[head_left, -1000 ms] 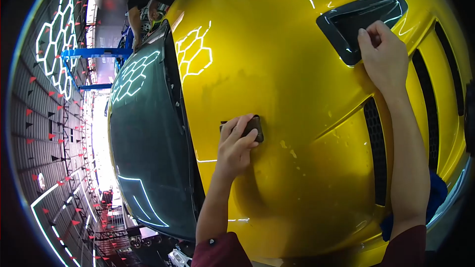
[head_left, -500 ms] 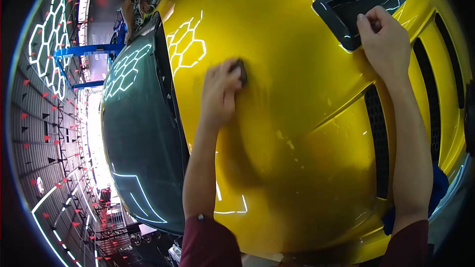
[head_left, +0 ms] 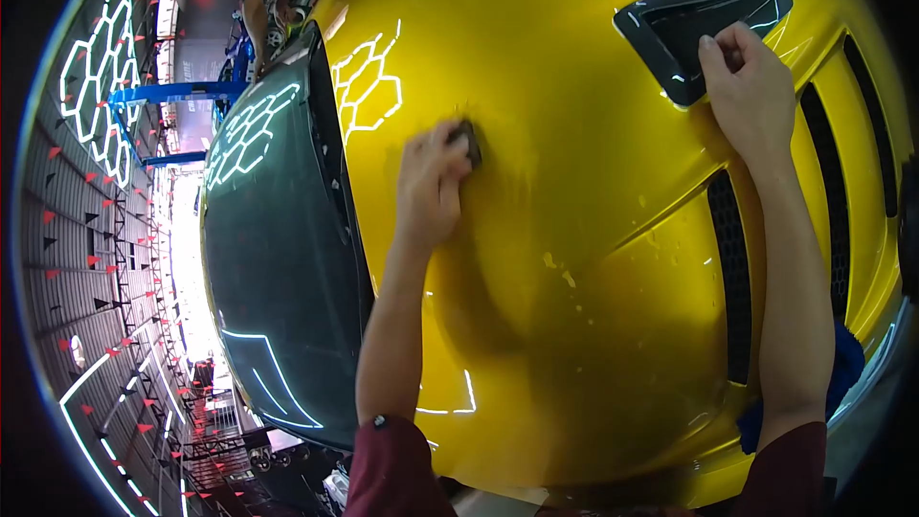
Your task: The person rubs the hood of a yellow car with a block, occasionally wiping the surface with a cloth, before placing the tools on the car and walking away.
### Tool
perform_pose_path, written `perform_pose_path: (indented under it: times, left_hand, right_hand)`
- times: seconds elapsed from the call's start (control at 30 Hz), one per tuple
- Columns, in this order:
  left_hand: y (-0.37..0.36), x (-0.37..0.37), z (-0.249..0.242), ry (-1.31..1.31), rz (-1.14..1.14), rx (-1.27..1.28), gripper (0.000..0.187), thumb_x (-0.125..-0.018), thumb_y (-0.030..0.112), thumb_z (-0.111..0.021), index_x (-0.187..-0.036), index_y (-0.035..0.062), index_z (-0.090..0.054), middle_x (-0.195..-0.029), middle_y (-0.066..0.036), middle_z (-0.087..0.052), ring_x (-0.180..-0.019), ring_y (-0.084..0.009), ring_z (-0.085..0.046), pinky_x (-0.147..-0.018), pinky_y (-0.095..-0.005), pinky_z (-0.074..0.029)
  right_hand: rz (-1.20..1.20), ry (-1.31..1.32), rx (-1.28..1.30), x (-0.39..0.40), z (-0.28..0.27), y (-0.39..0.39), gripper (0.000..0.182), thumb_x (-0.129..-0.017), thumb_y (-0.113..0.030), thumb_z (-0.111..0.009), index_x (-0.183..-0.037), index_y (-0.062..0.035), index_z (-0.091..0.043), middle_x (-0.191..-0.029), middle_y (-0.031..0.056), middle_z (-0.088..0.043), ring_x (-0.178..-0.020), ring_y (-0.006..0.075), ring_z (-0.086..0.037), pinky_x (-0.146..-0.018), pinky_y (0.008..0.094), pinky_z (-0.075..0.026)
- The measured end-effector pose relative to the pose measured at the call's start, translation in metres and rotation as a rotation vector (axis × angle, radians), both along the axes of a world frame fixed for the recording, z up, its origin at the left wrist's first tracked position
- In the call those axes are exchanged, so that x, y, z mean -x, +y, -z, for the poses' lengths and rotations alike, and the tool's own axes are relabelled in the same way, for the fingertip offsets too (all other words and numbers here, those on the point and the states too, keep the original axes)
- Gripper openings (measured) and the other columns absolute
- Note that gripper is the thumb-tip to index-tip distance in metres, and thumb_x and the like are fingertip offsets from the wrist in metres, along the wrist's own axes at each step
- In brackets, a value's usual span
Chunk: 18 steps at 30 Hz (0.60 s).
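Note:
My left hand (head_left: pixel 430 190) is closed around a small dark block (head_left: pixel 467 144), pressed to the yellow car hood (head_left: pixel 574 172) left of its middle. Faint streaks and small wet-looking spots mark the surface around and below the block. My right hand (head_left: pixel 750 86) is closed, thumb against curled fingers, at the lower edge of a dark hood vent (head_left: pixel 694 29). Whatever its fingers may pinch is too small or clear to make out. Both forearms reach over the hood from the front.
The dark windshield (head_left: pixel 278 278) borders the hood on the left. Black slatted grilles (head_left: pixel 732 278) run along the right, with a blue cloth (head_left: pixel 844 373) beside my right forearm. Another person's arm (head_left: pixel 255 29) is at the upper left, near a blue lift (head_left: pixel 182 93).
The view has shifted slightly, so the car sits a little further right. My left hand and the block have barely moved on the hood. My right hand stays beside the vent.

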<state>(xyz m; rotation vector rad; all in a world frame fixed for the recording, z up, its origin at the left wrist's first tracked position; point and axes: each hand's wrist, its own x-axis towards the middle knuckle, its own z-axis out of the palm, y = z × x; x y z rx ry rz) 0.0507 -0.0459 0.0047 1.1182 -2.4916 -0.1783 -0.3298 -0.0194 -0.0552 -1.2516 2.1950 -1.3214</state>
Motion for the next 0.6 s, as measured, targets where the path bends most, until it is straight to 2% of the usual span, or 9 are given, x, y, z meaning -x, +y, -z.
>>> perform_pose_path:
  times: [0.13,0.17,0.27,0.37,0.43,0.47,0.53,0.57,0.6]
  left_hand:
    - [0.073,0.0,-0.006,-0.018,0.035,0.017,0.012,-0.091,-0.008,-0.065,-0.1,-0.0009,-0.067,-0.126,-0.023,-0.071,-0.109,-0.0395,-0.066,-0.095,-0.0445,-0.053]
    - [0.059,-0.012,0.005,0.012,0.091,0.037,0.015,-0.091,-0.009,-0.064,-0.102,0.0004,-0.067,-0.128,-0.024,-0.07,-0.112,-0.0408,-0.066,-0.099,-0.0464,-0.052]
    - [-0.008,0.012,-0.004,-0.024,-0.043,0.013,0.025,-0.082,-0.011,-0.068,-0.103,0.0029,-0.071,-0.128,-0.024,-0.069,-0.115,-0.0415,-0.063,-0.099,-0.0489,-0.053]
    - [-0.004,0.012,-0.001,0.037,-0.024,0.025,0.026,-0.083,-0.013,-0.066,-0.103,0.0026,-0.071,-0.127,-0.023,-0.07,-0.11,-0.0401,-0.065,-0.097,-0.0483,-0.054]
    - [0.042,0.003,-0.004,0.0,0.017,0.069,0.026,-0.083,-0.013,-0.065,-0.103,0.0021,-0.07,-0.126,-0.021,-0.07,-0.106,-0.0391,-0.065,-0.093,-0.0469,-0.054]
    - [0.059,-0.001,-0.002,-0.018,0.037,0.081,0.026,-0.084,-0.013,-0.065,-0.104,0.0018,-0.07,-0.125,-0.02,-0.071,-0.104,-0.0386,-0.065,-0.09,-0.0462,-0.054]
    - [0.04,-0.002,0.01,0.011,0.099,0.133,0.025,-0.084,-0.012,-0.064,-0.104,0.0013,-0.07,-0.125,-0.018,-0.071,-0.105,-0.0377,-0.065,-0.091,-0.0451,-0.054]
    - [0.036,-0.007,0.012,0.019,0.106,0.145,0.025,-0.084,-0.012,-0.064,-0.105,0.001,-0.07,-0.125,-0.017,-0.071,-0.105,-0.0373,-0.065,-0.092,-0.0446,-0.053]
    - [0.021,0.003,-0.001,-0.071,-0.057,-0.015,0.022,-0.086,-0.01,-0.063,-0.103,0.0018,-0.072,-0.124,-0.019,-0.071,-0.107,-0.0387,-0.065,-0.095,-0.0449,-0.052]
  right_hand:
    - [0.014,-0.012,0.02,-0.002,0.0,0.002,0.027,-0.093,-0.033,-0.067,-0.09,-0.007,-0.068,-0.078,0.0114,-0.072,-0.077,0.0345,-0.071,-0.07,0.0421,-0.054]
    - [0.016,0.011,0.014,-0.001,-0.001,0.001,0.027,-0.093,-0.033,-0.067,-0.09,-0.007,-0.068,-0.078,0.0114,-0.072,-0.077,0.0345,-0.071,-0.07,0.042,-0.054]
    - [-0.005,0.005,0.001,-0.003,0.002,0.003,0.026,-0.093,-0.034,-0.066,-0.09,-0.0081,-0.069,-0.078,0.0115,-0.073,-0.077,0.0355,-0.071,-0.07,0.0426,-0.054]
    - [-0.008,-0.017,-0.008,-0.001,0.0,0.0,0.025,-0.093,-0.034,-0.066,-0.09,-0.0088,-0.069,-0.078,0.0111,-0.073,-0.077,0.0354,-0.071,-0.07,0.0427,-0.054]
    - [0.003,-0.034,-0.011,-0.001,-0.002,0.0,0.025,-0.092,-0.034,-0.066,-0.09,-0.0089,-0.07,-0.078,0.0108,-0.073,-0.077,0.0347,-0.071,-0.07,0.0426,-0.054]
    - [0.014,0.02,-0.001,-0.001,0.002,0.0,0.026,-0.094,-0.034,-0.066,-0.091,-0.0082,-0.069,-0.077,0.0091,-0.071,-0.074,0.0309,-0.069,-0.069,0.0402,-0.053]
    - [0.02,0.131,0.016,-0.004,0.009,0.0,0.027,-0.096,-0.034,-0.066,-0.092,-0.0069,-0.067,-0.074,0.0057,-0.068,-0.069,0.0234,-0.066,-0.067,0.0353,-0.05]
    - [0.002,0.095,0.001,-0.005,0.01,0.002,0.027,-0.095,-0.034,-0.066,-0.091,-0.0075,-0.068,-0.076,0.0076,-0.07,-0.072,0.0274,-0.068,-0.069,0.0382,-0.052]
    - [-0.015,0.059,-0.015,-0.003,0.008,0.001,0.027,-0.093,-0.035,-0.066,-0.091,-0.008,-0.069,-0.078,0.0094,-0.072,-0.075,0.0314,-0.069,-0.07,0.0411,-0.053]
